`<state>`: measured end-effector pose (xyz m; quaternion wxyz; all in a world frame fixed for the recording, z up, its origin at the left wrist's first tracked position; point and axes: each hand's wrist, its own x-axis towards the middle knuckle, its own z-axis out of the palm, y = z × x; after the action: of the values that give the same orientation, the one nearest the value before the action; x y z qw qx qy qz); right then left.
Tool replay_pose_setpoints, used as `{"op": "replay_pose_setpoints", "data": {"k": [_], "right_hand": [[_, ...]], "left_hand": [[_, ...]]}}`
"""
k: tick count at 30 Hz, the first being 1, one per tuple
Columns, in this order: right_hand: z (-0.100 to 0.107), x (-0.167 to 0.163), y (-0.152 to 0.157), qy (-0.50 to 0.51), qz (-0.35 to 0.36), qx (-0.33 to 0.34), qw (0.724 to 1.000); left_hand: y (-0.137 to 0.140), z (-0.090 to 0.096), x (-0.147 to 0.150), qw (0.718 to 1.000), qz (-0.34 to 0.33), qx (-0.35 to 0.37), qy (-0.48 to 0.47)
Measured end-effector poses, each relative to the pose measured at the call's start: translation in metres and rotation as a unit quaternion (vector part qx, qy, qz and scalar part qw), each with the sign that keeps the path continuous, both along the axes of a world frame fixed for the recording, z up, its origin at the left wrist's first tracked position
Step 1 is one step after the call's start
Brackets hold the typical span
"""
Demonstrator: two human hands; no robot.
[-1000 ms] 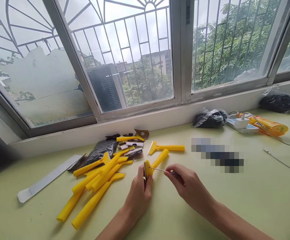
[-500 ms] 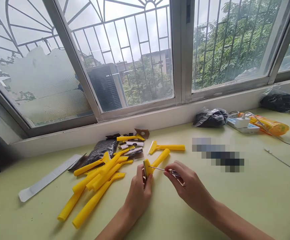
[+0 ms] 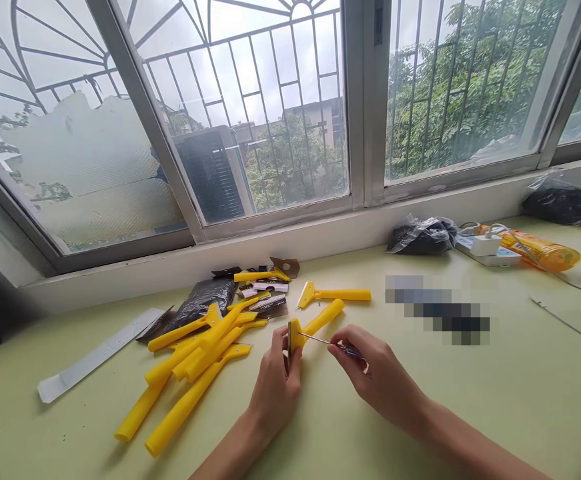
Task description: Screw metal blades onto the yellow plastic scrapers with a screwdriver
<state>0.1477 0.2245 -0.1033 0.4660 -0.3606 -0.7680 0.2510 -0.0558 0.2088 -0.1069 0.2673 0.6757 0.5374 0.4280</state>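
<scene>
My left hand (image 3: 280,373) is closed round the head of a yellow scraper (image 3: 324,318), its handle slanting up and away to the right. In my right hand (image 3: 370,367) is a screwdriver (image 3: 315,339) with a thin metal shaft. The shaft's tip meets the face of the scraper head; the screw there is too small to make out. Just beyond lies another yellow scraper (image 3: 343,295), flat on the table. To the left of my left hand, several more yellow scrapers (image 3: 195,400) are heaped together.
Behind the heap are a black plastic packet (image 3: 205,300) and dark card pieces (image 3: 273,305). A white strip (image 3: 100,357) lies left. A bagged dark bundle (image 3: 420,237), a power strip (image 3: 490,251) and an orange bottle (image 3: 545,250) stand by the window; a blurred patch (image 3: 437,310) covers something nearer.
The held scraper's handle has shifted very slightly to the right. My right hand's fingers have turned a little on the screwdriver, whose tip stays at the scraper head.
</scene>
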Motion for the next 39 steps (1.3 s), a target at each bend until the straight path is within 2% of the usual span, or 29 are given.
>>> {"op": "replay_pose_setpoints", "data": {"k": [8,13,18,23,31,39], "right_hand": [[0.002,0.005,0.000,0.013,0.005,0.013,1.000],[0.005,0.015,0.009,0.048,-0.036,0.021,0.998],[-0.002,0.017,0.022,0.058,-0.078,-0.003,0.995],[-0.011,0.013,0.029,0.023,-0.078,-0.039,0.996],[-0.014,0.012,0.032,-0.005,-0.074,-0.060,0.995],[-0.011,0.014,0.032,-0.019,-0.072,-0.056,0.996]], "left_hand": [[0.002,-0.006,-0.005,0.998,0.028,0.043,0.046],[0.004,-0.006,-0.007,0.996,0.026,0.065,0.062],[0.003,0.003,-0.004,0.990,0.001,0.092,0.106],[0.002,0.006,-0.003,0.984,0.009,0.083,0.160],[0.010,-0.003,-0.010,0.994,0.060,0.042,0.086],[0.016,0.000,-0.016,0.994,0.096,-0.005,-0.045]]}}
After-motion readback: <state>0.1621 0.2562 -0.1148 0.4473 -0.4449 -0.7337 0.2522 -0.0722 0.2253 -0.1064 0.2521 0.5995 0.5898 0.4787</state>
